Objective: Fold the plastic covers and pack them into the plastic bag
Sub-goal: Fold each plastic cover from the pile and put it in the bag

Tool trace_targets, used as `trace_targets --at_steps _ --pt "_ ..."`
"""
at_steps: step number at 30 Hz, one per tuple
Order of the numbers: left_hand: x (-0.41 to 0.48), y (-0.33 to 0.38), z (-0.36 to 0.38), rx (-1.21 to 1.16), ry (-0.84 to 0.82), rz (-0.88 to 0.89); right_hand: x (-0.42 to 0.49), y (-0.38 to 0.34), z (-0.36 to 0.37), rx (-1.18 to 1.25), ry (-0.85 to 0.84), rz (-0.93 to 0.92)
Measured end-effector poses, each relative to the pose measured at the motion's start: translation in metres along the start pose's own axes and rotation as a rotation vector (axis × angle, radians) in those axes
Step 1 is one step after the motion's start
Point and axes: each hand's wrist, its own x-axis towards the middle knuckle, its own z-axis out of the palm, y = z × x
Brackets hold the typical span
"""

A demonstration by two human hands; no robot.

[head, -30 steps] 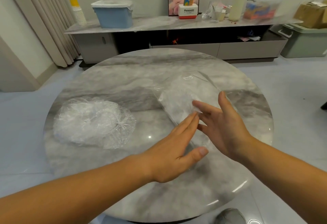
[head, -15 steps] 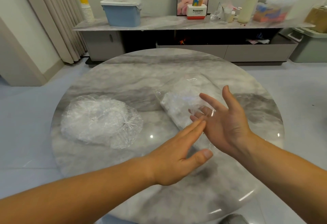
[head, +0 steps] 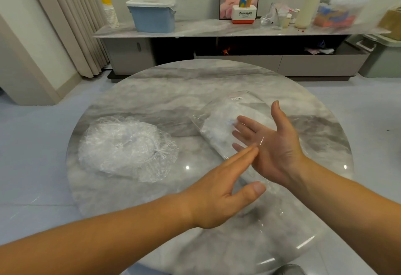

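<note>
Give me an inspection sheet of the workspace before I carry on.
Surface: round grey marble table, glossy.
Job's things: loose plastic covers heaped on the left; plastic bag lying on the right, partly filled.
Clutter: nothing seen.
Hands: left hand open, fingers straight, tips at the right palm; right hand open, palm up, over the bag's near end.
Cables: nothing seen.
Surroundings: sideboard behind, bearing a blue bin and stacked cups; curtain at left.

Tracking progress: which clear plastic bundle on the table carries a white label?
The plastic bag on the right, by the right hand; its far end bears the label. The crumpled pile of plastic covers on the left has none.
</note>
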Motion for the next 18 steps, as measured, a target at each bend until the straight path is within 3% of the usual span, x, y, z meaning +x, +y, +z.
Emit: trace_targets --at_steps 10,18 --pt "-0.002 -0.011 -0.003 0.016 -0.024 -0.008 -0.017 0.003 -0.018 -0.087 0.01 -0.048" --pt "-0.001 -0.021 0.0 0.097 -0.083 -0.045 -0.044 -0.011 -0.045 -0.194 0.132 -0.142"
